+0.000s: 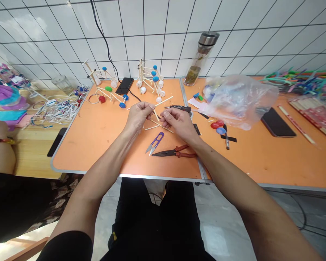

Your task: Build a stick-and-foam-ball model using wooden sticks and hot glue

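My left hand [139, 115] is closed in a pinch on a short, thin wooden stick [156, 115] that slants down to the right. Close to the stick's lower end, my right hand [178, 122] has its thumb and fingers pressed together; what it holds, if anything, is hidden. More loose wooden sticks [151, 127] lie on the orange table [97, 145] below and behind my hands. Purple thread snips [158, 139] rest just in front of them. Long-nose pliers [168, 153] with red handles lie partly under my right forearm.
Stick frames with coloured caps [108, 88] [155, 78] stand at the back beside a phone [125, 86]. A glass tea bottle [197, 67] and a plastic bag [241, 98] are at the back right. Another person's arm [0, 148] is at the left, near tangled white cords [57, 110].
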Demonstrator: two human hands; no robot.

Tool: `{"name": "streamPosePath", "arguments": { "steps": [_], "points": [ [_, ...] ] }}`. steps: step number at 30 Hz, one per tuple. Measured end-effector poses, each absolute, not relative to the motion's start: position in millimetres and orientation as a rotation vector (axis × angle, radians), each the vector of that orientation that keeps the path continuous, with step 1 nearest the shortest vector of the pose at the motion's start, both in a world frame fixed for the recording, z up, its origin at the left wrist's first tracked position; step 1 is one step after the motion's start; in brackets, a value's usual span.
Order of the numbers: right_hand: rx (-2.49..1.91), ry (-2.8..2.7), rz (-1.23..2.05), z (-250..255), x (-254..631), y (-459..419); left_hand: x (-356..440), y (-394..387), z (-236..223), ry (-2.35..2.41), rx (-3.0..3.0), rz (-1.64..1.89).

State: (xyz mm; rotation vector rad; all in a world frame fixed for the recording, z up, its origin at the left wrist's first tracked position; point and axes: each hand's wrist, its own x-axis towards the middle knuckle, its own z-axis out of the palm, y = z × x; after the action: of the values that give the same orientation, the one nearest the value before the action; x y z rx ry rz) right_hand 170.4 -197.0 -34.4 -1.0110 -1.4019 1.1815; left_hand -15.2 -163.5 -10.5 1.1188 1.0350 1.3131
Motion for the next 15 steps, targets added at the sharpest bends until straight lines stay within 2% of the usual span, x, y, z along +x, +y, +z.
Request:
{"name": "streamPosePath", "arguments": {
  "steps": [15],
  "points": [
    [-1.003, -1.440, 1.166, -34, 164, -200, -3, -171, -18, 1.018, 1.160, 1.314]
  ]
}}
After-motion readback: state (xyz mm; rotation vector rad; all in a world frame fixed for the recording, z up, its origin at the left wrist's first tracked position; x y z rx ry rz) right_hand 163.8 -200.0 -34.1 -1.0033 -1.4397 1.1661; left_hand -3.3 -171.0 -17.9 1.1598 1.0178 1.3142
